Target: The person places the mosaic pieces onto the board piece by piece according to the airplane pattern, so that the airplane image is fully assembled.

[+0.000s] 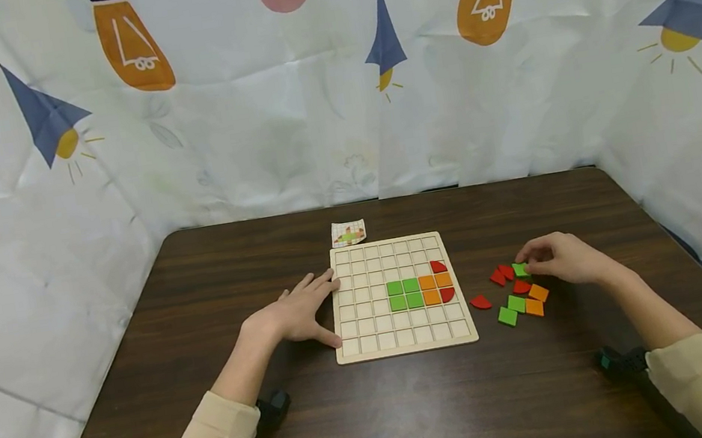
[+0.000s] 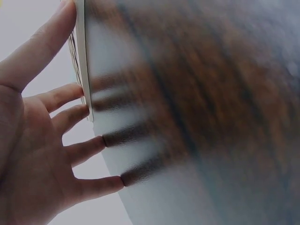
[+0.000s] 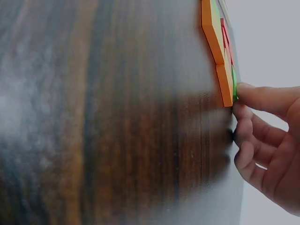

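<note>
A pale wooden grid board lies on the table, with green and orange squares and red quarter-round tiles set in its right half. My left hand rests at the board's left edge, fingers spread, thumb and fingertips against the rim. In the left wrist view the thumb presses the board's edge. Right of the board, my right hand pinches a green square tile at the far side of a loose pile. The right wrist view shows the thumb on this tile, partly hidden behind orange squares.
Loose red quarter-round tiles, green squares and orange squares lie right of the board. A small pattern card sits just behind it. The dark wooden table ends at a printed curtain.
</note>
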`<state>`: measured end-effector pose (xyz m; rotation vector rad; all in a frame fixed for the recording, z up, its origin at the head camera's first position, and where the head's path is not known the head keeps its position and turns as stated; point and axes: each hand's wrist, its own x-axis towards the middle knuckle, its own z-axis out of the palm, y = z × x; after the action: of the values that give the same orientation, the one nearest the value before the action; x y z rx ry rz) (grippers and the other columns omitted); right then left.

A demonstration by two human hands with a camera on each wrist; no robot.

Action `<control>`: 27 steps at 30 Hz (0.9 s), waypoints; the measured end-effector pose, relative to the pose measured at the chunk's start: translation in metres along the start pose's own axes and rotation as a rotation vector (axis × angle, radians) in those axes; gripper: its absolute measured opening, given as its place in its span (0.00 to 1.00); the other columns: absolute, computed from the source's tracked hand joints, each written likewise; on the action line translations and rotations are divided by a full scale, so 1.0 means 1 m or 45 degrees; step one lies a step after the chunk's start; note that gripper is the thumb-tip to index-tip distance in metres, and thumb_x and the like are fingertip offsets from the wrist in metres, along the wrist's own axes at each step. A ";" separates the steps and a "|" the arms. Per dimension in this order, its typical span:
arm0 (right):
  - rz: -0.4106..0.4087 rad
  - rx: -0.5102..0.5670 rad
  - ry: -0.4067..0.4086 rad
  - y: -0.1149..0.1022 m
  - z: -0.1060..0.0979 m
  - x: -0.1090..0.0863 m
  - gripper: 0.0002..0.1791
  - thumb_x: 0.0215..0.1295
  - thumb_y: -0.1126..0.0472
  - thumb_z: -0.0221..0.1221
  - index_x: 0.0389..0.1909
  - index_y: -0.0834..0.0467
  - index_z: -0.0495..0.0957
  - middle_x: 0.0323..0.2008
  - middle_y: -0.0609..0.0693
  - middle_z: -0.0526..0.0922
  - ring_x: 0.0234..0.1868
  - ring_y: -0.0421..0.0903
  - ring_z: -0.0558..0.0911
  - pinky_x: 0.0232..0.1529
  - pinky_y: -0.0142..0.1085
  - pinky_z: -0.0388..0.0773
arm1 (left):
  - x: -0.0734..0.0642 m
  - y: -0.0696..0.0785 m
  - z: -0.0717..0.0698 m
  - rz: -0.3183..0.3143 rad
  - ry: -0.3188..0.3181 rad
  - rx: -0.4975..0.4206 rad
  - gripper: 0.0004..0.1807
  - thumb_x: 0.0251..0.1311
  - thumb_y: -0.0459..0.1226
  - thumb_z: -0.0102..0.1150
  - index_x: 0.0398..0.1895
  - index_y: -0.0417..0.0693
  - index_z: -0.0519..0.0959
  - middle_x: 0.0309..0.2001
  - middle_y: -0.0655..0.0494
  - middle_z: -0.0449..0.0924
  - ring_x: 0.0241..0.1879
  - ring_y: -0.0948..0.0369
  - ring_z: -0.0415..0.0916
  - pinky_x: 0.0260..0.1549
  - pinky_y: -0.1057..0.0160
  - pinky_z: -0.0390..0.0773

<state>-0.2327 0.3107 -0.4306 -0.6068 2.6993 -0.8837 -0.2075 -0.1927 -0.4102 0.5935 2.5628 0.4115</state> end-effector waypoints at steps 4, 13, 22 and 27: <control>0.018 -0.002 -0.005 -0.001 0.001 0.001 0.14 0.70 0.60 0.67 0.51 0.63 0.82 0.32 0.45 0.81 0.29 0.43 0.77 0.31 0.36 0.74 | 0.000 0.000 0.000 0.002 0.002 0.002 0.59 0.53 0.57 0.77 0.83 0.50 0.55 0.83 0.49 0.40 0.80 0.42 0.35 0.70 0.29 0.45; 0.036 0.002 -0.013 -0.004 0.003 0.000 0.16 0.65 0.61 0.71 0.49 0.64 0.83 0.33 0.47 0.78 0.31 0.44 0.75 0.31 0.35 0.73 | -0.001 0.000 0.000 0.002 0.006 0.003 0.59 0.52 0.57 0.78 0.82 0.50 0.55 0.83 0.50 0.40 0.80 0.43 0.35 0.70 0.28 0.45; 0.005 -0.048 0.035 -0.004 0.006 0.000 0.12 0.69 0.62 0.66 0.49 0.64 0.81 0.31 0.45 0.81 0.28 0.43 0.77 0.30 0.36 0.75 | 0.000 0.000 0.000 0.011 0.008 -0.003 0.59 0.52 0.56 0.77 0.83 0.49 0.55 0.83 0.49 0.40 0.80 0.42 0.35 0.70 0.28 0.45; 0.029 -0.043 0.046 -0.008 0.003 0.001 0.13 0.69 0.62 0.65 0.51 0.64 0.80 0.35 0.47 0.84 0.34 0.44 0.82 0.34 0.40 0.79 | 0.000 0.000 0.001 0.014 0.011 -0.003 0.59 0.52 0.56 0.78 0.82 0.49 0.55 0.83 0.49 0.40 0.80 0.42 0.35 0.69 0.28 0.45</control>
<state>-0.2300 0.3029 -0.4287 -0.5708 2.7529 -0.8530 -0.2069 -0.1932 -0.4110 0.6062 2.5678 0.4214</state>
